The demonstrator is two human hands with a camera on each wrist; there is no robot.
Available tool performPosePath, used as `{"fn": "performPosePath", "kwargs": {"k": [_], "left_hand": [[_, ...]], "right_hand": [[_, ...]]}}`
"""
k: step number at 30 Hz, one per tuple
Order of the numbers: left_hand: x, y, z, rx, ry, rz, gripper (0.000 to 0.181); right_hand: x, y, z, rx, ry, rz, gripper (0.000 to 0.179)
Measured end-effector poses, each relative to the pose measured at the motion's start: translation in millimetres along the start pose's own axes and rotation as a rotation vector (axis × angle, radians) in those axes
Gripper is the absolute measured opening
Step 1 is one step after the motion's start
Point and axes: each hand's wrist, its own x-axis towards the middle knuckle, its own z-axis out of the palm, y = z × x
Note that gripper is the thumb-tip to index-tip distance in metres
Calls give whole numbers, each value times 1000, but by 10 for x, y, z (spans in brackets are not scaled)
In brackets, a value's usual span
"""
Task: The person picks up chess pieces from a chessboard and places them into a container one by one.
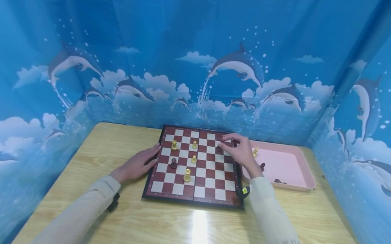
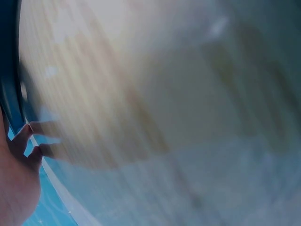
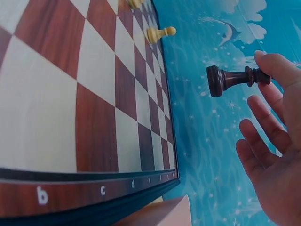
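In the head view, a brown-and-white chessboard (image 1: 210, 172) lies on the table. Over its far right part, the right hand (image 1: 240, 150) pinches a dark brown chess piece (image 3: 235, 79) by its top between thumb and forefinger. The piece's base points toward the board, and the fingertips partly cover its head; the other fingers are spread loosely. The left hand (image 1: 138, 163) rests beside the board's left edge, its fingertips touching the frame. Several yellow pieces stand on the board, among them a pawn (image 1: 193, 159) and a taller piece (image 1: 187, 175), near a dark piece (image 1: 174, 163).
To the right of the board sits a pink tray (image 1: 294, 159). It holds a yellow piece (image 1: 255, 152) and dark pieces (image 1: 279, 181) along its left and near sides. A blue dolphin-print curtain (image 1: 187, 58) encloses the wooden table (image 1: 157, 228) at the back and sides.
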Motion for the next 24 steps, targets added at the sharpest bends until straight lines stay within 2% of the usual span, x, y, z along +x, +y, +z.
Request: {"fn": "performPosePath", "kwargs": {"k": [4,12,24], "left_hand": [[11,-12,9,6,-3,3,62],[14,-14,5,2,1,1,62],[3,14,1,2,-5,-7,62]], "right_hand": [[-56,35,-60,39,47,-9,22],[-138,133,-183,2,94,-6,28],[-212,247,-384,43,153,-20,25]]}}
